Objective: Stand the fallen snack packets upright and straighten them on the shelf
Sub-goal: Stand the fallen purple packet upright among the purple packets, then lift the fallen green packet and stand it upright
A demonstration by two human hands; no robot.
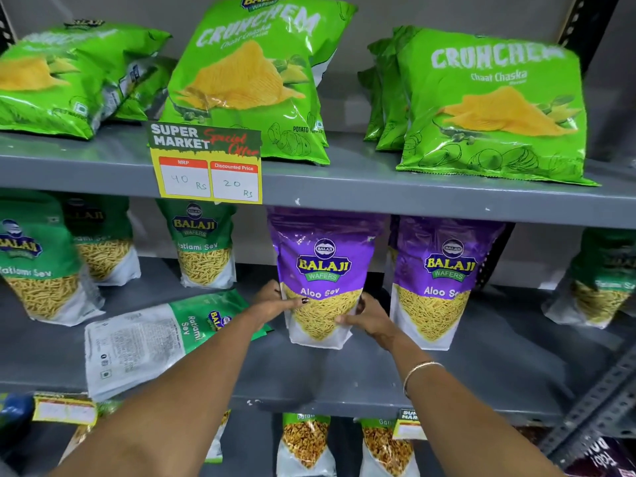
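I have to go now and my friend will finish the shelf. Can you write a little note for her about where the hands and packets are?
Left hand and right hand both grip the purple Aloo Sev packet, upright on the middle shelf.
A second Aloo Sev packet stands just to its right.
Done: purple packets upright.
Left: the Ratlami Sev packet lies flat at the shelf front, left of the hands; stand it up. On the top shelf, the left Crunchem packets have toppled.

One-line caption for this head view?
Both hands, left and right, steady an upright purple Aloo Sev packet beside a fallen Ratlami Sev packet.
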